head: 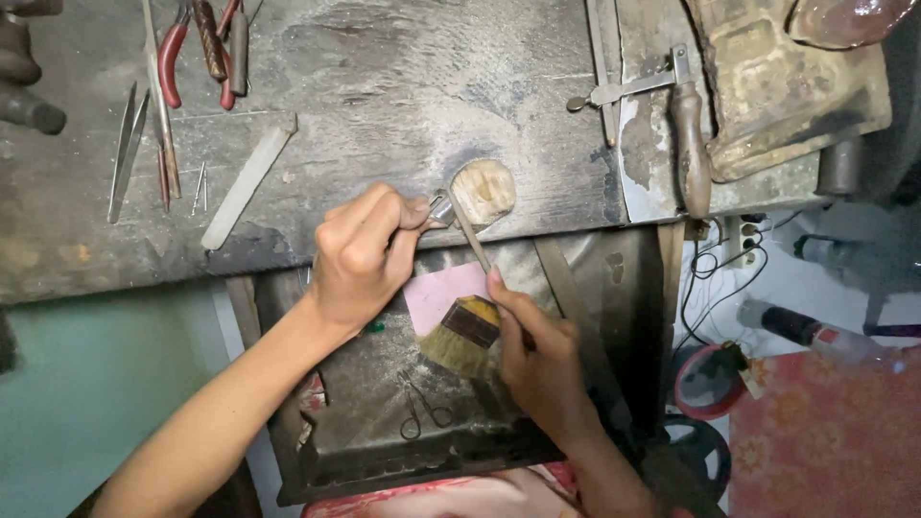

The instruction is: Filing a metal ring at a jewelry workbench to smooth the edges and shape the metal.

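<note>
So here's the setup at my bench. My left hand is pinched shut on a small shiny metal piece, thumb and forefinger clamped tight, holding it right against the worn wooden peg that sticks out of the front edge of the surface. From that hand, the piece sits at about 2 o'clock, just past my fingertips.

My right hand is closed around the thin file, index finger laid along it. The file's long axis runs from roughly 11 o'clock up at the piece down to 5 o'clock into my palm, so its tip is touching or just beside the piece, can't quite tell which. The left hand is clearly the nearer one to the piece; the right only reaches it through the file.

Under both hands there's the catch tray, with a brush and a pink scrap of paper lying in it, plus small wire tweezers. Pliers and a pale flat stick sit well off at 10 o'clock.
</note>
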